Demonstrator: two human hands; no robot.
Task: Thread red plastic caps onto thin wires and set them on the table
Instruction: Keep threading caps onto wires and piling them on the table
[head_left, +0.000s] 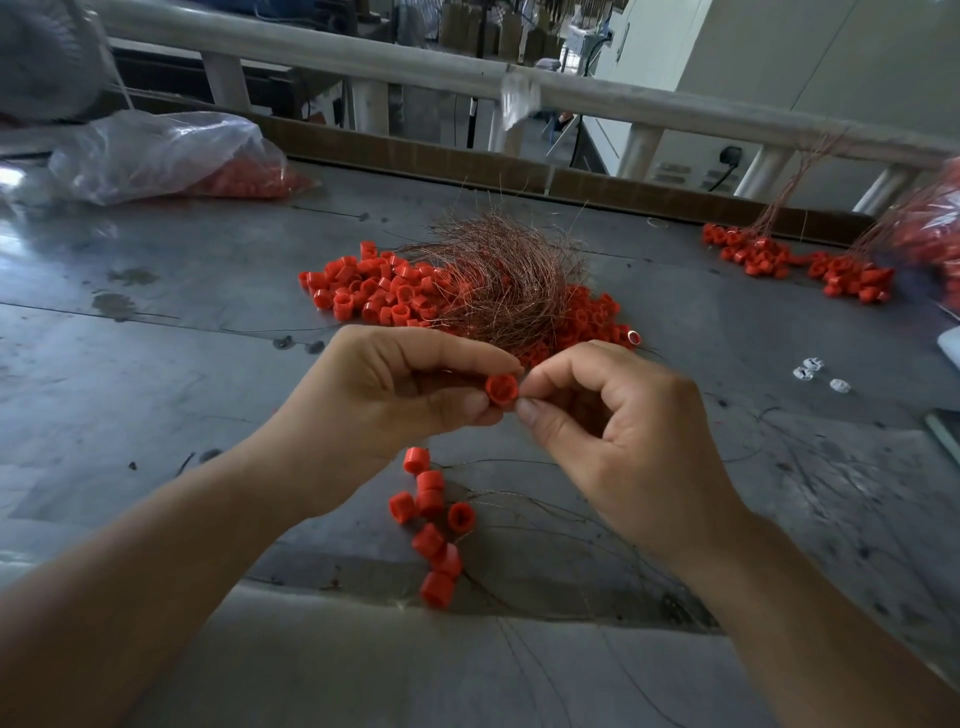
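While the left hand (395, 395) pinches a red cap (501, 389), the right hand (613, 415) pinches beside it, whether on wire unclear.
A bent wire tip could miss the hole.

Grey metal table (156, 374) — pale railing (675, 109) behind it, cream wall (831, 62) beyond, dim light.

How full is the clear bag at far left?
Partly full: red caps show only at the right end of the clear bag; the rest is slack, crumpled film on the table.
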